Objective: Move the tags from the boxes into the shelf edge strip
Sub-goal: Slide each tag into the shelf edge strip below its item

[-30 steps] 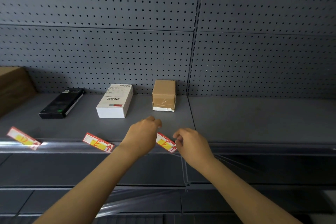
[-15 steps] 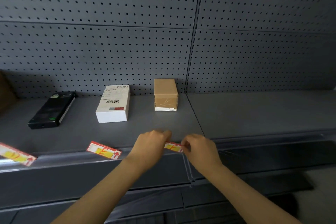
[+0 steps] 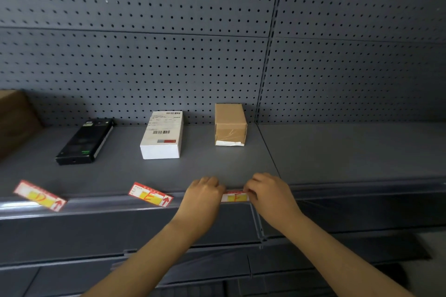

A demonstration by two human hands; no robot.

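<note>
Head view: both hands at the shelf edge strip [image 3: 96,202], lower centre of frame. Left hand [image 3: 204,196] has fingers curled over the left end of the F tag [image 3: 234,197]; right hand [image 3: 270,194] has fingers curled on its right end. The tag lies level along the strip between the two hands, only its middle visible; can't tell if it is fully seated.

E tag [image 3: 150,194] sits left of the left hand, tilted, leaning over the front edge of the shelf. D tag [image 3: 39,195] at lower left, also tilted at the edge.

Mid frame on the shelf [image 3: 337,152]: black box [image 3: 84,141] left, white box [image 3: 163,135] centre, brown box [image 3: 230,124] right, all apart. Perforated panel [image 3: 169,55] behind.
</note>
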